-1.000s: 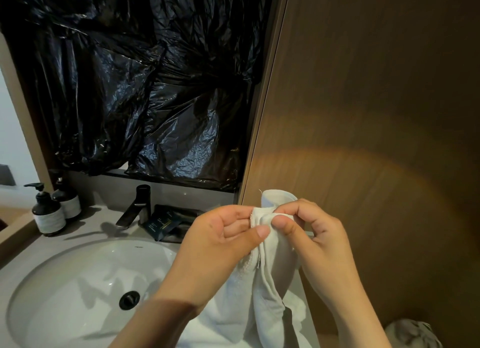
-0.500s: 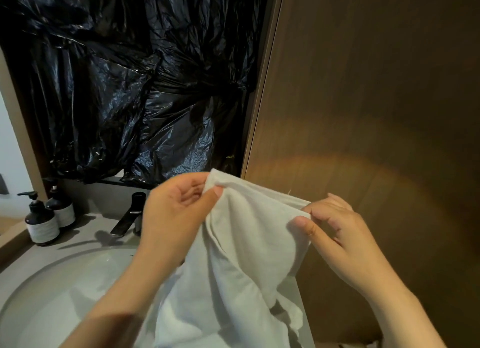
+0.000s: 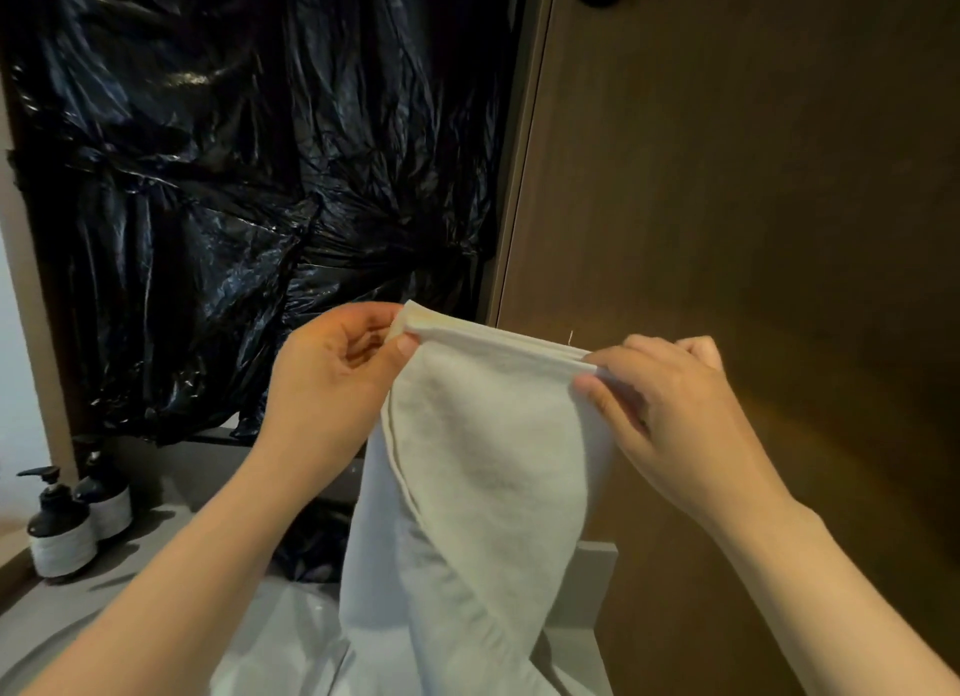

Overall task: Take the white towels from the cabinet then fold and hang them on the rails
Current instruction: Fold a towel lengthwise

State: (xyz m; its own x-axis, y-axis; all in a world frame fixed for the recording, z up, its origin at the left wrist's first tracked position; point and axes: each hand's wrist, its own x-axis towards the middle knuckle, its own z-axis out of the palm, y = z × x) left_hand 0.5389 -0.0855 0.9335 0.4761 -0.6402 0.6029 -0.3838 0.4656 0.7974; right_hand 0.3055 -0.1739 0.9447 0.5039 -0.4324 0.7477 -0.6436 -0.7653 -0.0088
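We see both forearms rise from the lower corners, wrists lifted, holding the towel up in front of us. At far left two bottles stand on the table, well apart from the hands. Black plastic fills the wall behind. The towel's top edge runs taut between the hands, sloping slightly down to the right, and the rest hangs in folds over the table. A wood panel stands close behind on the right. The left hand, palm toward us, pinches the left corner between thumb and curled fingers. The right hand, back toward us, pinches the right corner.
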